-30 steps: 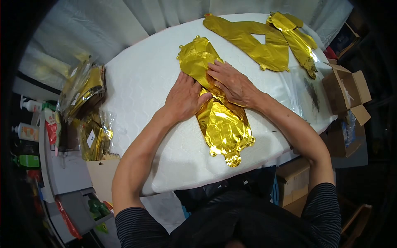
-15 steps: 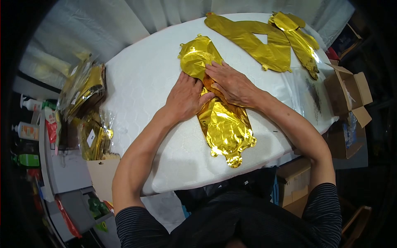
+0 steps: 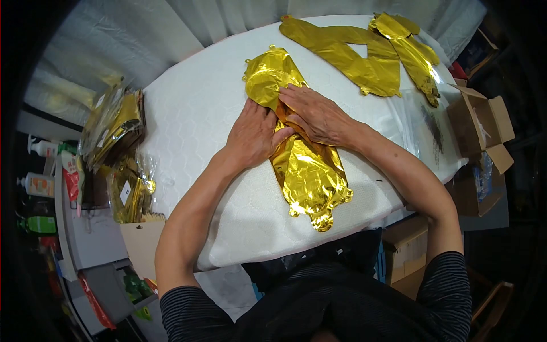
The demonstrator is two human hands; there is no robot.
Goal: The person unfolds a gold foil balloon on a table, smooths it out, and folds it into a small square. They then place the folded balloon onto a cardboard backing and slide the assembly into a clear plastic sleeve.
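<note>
A shiny gold foil piece (image 3: pixel 310 176), partly folded, lies on the white-covered table (image 3: pixel 188 108) in front of me. Flat against its left edge rests my left hand (image 3: pixel 253 134), its fingers pointing away from me and its thumb on the foil's middle. My right hand (image 3: pixel 316 114) lies across the middle from the right, palm down, fingers stretched over the foil. Both hands touch the foil, with the thumbs near each other. Small tabs stick out at the foil's near and far ends.
At the table's far side lie a flat gold foil shape with a hole (image 3: pixel 342 51) and a folded gold foil piece (image 3: pixel 413 54). Bagged gold foils (image 3: pixel 117 122) are stacked at the left edge. Open cardboard boxes (image 3: pixel 476 122) stand at the right.
Both hands stay on the foil in almost the same pose. The whole view has shifted very slightly.
</note>
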